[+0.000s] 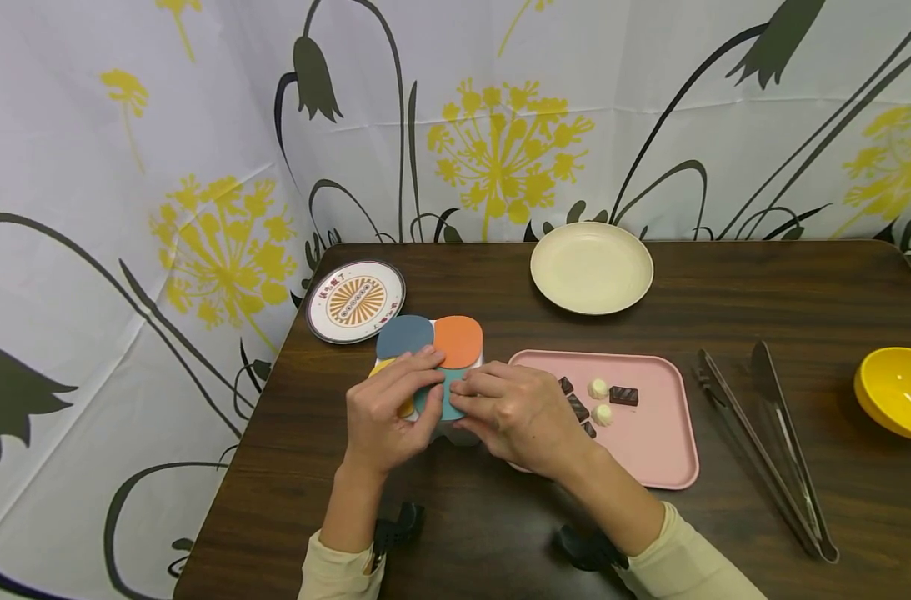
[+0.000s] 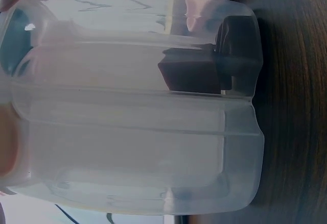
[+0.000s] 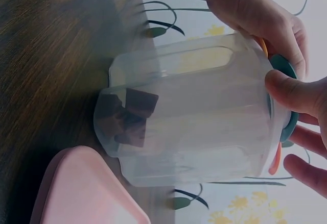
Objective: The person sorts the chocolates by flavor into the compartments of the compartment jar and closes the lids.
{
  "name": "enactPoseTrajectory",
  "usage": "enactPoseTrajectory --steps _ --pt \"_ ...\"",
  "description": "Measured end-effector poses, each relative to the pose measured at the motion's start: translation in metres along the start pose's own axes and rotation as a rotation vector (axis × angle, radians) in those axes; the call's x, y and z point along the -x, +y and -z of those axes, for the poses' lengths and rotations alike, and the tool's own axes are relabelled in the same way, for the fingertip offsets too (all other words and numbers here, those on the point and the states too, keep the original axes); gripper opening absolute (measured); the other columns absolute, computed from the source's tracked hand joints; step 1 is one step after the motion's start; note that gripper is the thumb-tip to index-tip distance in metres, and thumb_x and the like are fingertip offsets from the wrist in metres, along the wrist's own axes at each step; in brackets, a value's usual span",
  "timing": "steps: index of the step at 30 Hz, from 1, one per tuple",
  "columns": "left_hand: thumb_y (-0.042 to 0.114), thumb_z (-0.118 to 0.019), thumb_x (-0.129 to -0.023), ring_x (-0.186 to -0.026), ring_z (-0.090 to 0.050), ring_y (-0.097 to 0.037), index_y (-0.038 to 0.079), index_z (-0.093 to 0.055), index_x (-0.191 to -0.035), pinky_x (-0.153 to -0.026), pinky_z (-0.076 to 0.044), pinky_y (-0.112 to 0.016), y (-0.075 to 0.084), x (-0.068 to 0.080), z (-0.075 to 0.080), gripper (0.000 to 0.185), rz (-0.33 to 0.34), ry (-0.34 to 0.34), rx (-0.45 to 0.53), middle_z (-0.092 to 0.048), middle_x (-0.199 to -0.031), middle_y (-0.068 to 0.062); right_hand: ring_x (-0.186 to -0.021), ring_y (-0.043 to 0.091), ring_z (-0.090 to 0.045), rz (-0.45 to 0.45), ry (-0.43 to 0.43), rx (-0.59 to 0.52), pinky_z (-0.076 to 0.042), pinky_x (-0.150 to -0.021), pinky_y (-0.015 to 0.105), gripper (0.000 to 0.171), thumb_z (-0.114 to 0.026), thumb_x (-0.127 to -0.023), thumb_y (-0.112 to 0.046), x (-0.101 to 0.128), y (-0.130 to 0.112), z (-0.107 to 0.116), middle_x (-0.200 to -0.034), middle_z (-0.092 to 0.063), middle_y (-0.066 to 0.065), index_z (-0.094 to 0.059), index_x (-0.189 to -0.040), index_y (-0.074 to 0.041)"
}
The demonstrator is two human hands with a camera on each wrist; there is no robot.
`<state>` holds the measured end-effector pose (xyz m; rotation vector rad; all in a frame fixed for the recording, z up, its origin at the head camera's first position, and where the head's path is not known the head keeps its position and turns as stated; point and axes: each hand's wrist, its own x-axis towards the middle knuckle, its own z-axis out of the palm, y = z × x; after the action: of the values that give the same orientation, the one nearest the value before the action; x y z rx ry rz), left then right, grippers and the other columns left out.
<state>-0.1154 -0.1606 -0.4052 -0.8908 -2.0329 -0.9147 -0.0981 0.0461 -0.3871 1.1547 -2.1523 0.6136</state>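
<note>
Your left hand and right hand both clamp fingers on the teal lid of the clear tub, chocolate inside. Step, as I judge it: closing that lid. Next calls for pressing it flat. Pink tray right of your fingers.

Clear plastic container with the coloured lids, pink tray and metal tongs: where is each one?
Clear plastic container (image 3: 204, 117): right wrist view, on its see-through side wall.
Pink rectangular tray (image 1: 653, 437): head view, on a bare part of its floor.
Metal tongs (image 1: 763, 450): head view, midway along the arms.
</note>
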Motion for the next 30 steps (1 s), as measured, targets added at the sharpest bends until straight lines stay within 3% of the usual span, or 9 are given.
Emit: enactPoseTrajectory --steps 18,30 --pt "0.012 -0.064 -0.083 -0.097 -0.07 -0.031 0.004 -0.076 -0.085 -0.087 -0.054 -0.049 0.0017 -0.0024 0.0024 0.014 -0.002 -0.013 0.106 -0.074 -0.097 -0.011 -0.091 0.01 -0.067 0.005 -0.005 -0.01 -0.055 -0.075 0.024 0.025 -0.086 -0.075 -0.022 0.0001 0.0005 0.0007 -0.095 -0.069 -0.006 -0.08 -0.098 -0.014" --pt "0.014 -0.065 -0.084 -0.098 -0.07 -0.029 0.004 -0.076 -0.085 -0.087 -0.054 -0.049 0.0003 -0.0001 0.0023 0.015 -0.018 -0.017 0.074 -0.074 -0.099 -0.01 -0.093 0.012 -0.067 -0.001 0.025 -0.038 -0.055 -0.081 0.026 0.024 -0.086 -0.075 -0.02 0.0029 0.0009 -0.0013 -0.097 -0.071 -0.004 -0.08 -0.098 -0.014"
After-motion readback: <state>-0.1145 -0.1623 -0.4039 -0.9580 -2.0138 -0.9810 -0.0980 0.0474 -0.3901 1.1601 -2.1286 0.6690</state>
